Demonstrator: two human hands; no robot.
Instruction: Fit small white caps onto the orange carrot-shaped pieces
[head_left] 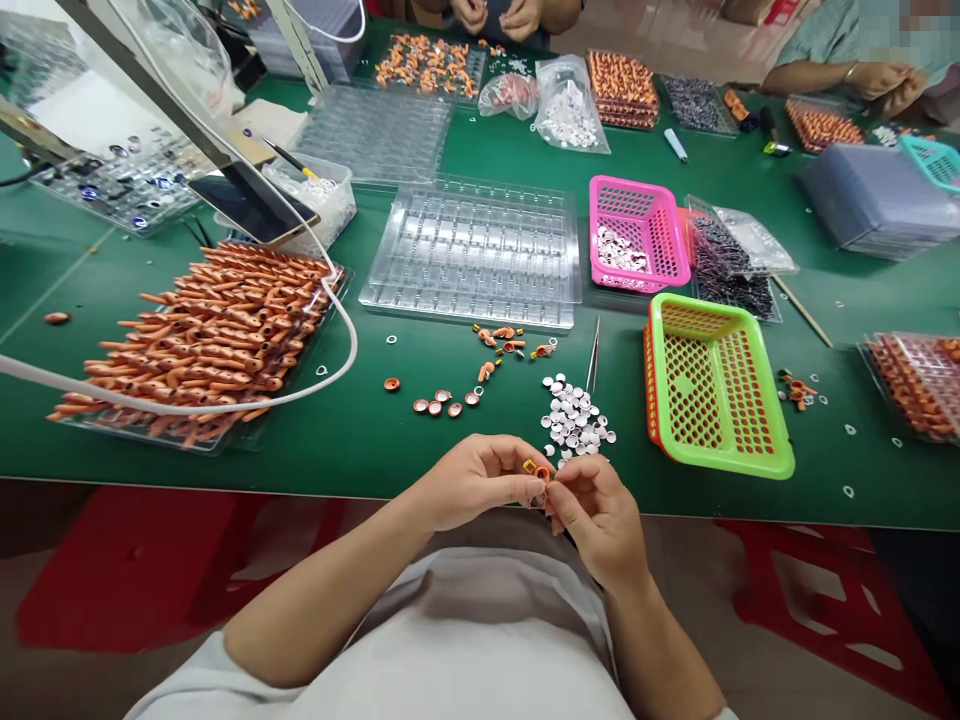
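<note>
Just over the table's front edge, my left hand (480, 485) pinches a small orange plastic part (543, 475) with a round opening and a yellow tip. My right hand (604, 515) is closed with its fingertips against the part's right side; what lies between them is hidden. Right beyond my hands lies a heap of small white discs (574, 412). Metal tweezers (594, 355) rest at its far edge. Several orange round caps with pale insides (435, 408) lie to the left. Behind them are loose orange parts with yellow tips (510, 345).
At left, a stack of orange parts on trays (217, 340) sits under a white cable (352, 340). Clear plastic trays (480, 255) lie ahead. A pink basket (679, 250) holds white pieces; a green basket (780, 440) stands at right. Co-workers' hands (495, 15) show across the table.
</note>
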